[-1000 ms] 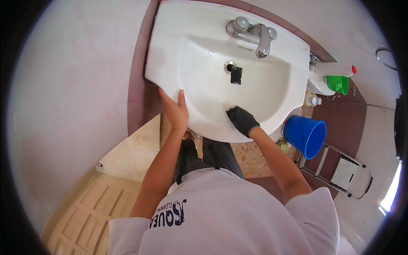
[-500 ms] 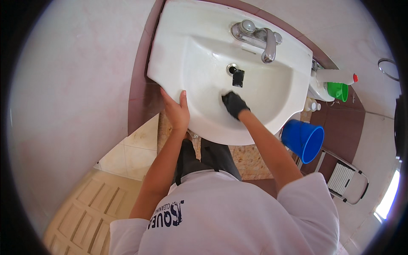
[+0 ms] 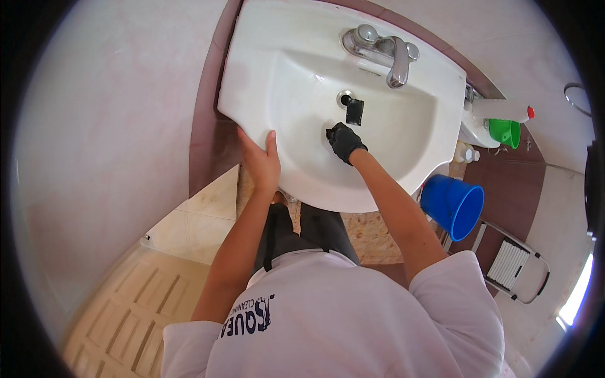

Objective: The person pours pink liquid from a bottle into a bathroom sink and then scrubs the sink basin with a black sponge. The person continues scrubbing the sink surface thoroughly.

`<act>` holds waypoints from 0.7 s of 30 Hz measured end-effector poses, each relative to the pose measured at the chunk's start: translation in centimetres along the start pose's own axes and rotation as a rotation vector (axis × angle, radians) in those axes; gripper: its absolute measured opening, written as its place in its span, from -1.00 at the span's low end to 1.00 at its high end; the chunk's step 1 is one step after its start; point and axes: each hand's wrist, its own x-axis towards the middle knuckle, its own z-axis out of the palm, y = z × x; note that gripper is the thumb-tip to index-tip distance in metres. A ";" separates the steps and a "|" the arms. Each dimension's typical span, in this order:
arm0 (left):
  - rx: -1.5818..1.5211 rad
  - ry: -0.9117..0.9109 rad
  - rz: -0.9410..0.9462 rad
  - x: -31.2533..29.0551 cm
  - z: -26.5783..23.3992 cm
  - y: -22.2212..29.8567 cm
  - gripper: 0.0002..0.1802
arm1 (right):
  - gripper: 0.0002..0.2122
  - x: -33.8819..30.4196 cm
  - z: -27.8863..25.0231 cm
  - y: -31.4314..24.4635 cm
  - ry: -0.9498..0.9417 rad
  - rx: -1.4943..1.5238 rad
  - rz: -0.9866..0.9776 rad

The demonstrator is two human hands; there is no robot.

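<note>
A white washbasin [image 3: 302, 189] fills the upper middle of the view. My bare left hand [image 3: 259, 162] grips its left front edge, thumb up against the rim and the other fingers partly hidden at the side. Inside the bowl, my right hand [image 3: 345, 143] wears a black glove. Its fingers are curled down against the bowl's surface. A small dark bit shows at the fingertips, but I cannot make out what it is. Just beyond that hand, a flat black rectangular piece [image 3: 355, 113] lies beside the round drain [image 3: 345, 98]. A chrome faucet [image 3: 397, 63] stands on the back ledge.
Right of the basin are a blue bucket [image 3: 463, 206], pale bottles [image 3: 465, 153], a green container [image 3: 505, 132] and a white bottle with a red cap [image 3: 501, 109]. A folding step stool [image 3: 507, 264] stands farther right. A tiled wall [image 3: 120, 107] rises on the left.
My gloved right hand has shifted slightly away from me and to the left within the bowl. My left hand keeps its hold on the basin edge.
</note>
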 end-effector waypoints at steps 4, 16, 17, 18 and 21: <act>-0.100 -0.006 -0.112 0.2 -1.3 0.0 -0.17 | -0.71 -7.2 0.0 -1.0 -0.120 0.182 -0.148; -0.086 -0.021 -0.094 0.1 -1.0 0.2 -0.17 | -0.74 -6.1 0.2 2.5 0.018 -0.193 -0.490; -0.072 -0.007 -0.103 0.1 -1.2 -0.1 -0.17 | -0.74 -7.4 -1.9 3.5 -0.050 -0.240 -0.489; -0.064 -0.003 -0.107 0.0 -1.2 -0.2 -0.17 | -0.73 -8.5 -2.8 3.3 -0.119 -0.055 -0.307; -0.105 -0.030 -0.089 0.2 -0.8 0.5 -0.17 | -0.74 -5.9 1.0 -0.3 0.036 -0.067 -0.469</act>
